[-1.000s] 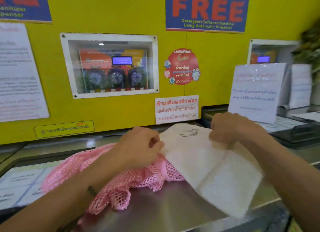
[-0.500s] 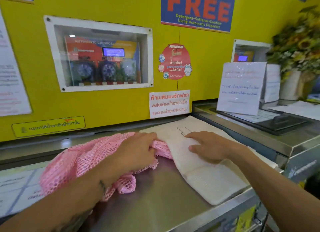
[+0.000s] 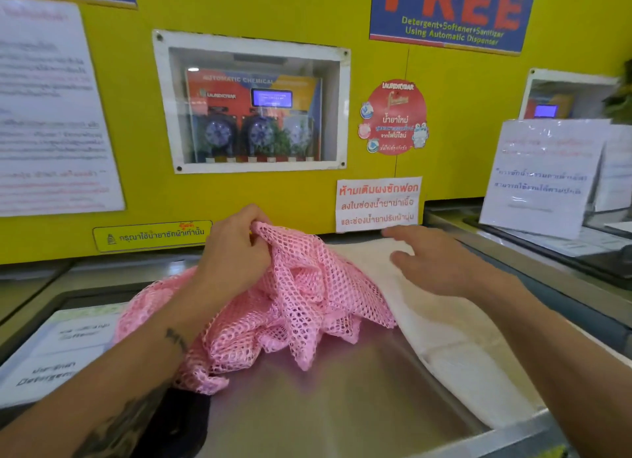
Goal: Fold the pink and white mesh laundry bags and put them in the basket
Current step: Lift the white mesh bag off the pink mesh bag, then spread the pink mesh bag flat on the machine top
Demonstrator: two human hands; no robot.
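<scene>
A crumpled pink mesh laundry bag [image 3: 301, 303] lies on the steel machine top [image 3: 335, 406], and part of it is lifted. My left hand [image 3: 236, 252] grips its upper edge in curled fingers, raised above the surface. To the right the white mesh bag [image 3: 455, 348] lies flat, running from the back wall toward the front right edge. My right hand [image 3: 434, 262] rests on its far end with fingers straight. The pink bag overlaps the white bag's left edge. No basket is in view.
A yellow wall [image 3: 290, 197] with a dispenser window [image 3: 253, 105] and paper notices stands right behind the machine top. A laminated label sheet [image 3: 58, 348] lies at the left. At the right, a standing notice [image 3: 540, 177] sits on the neighbouring machine.
My left hand has closed on the pink bag and lifted its edge up and back. My right hand has slid further along the white bag toward the wall.
</scene>
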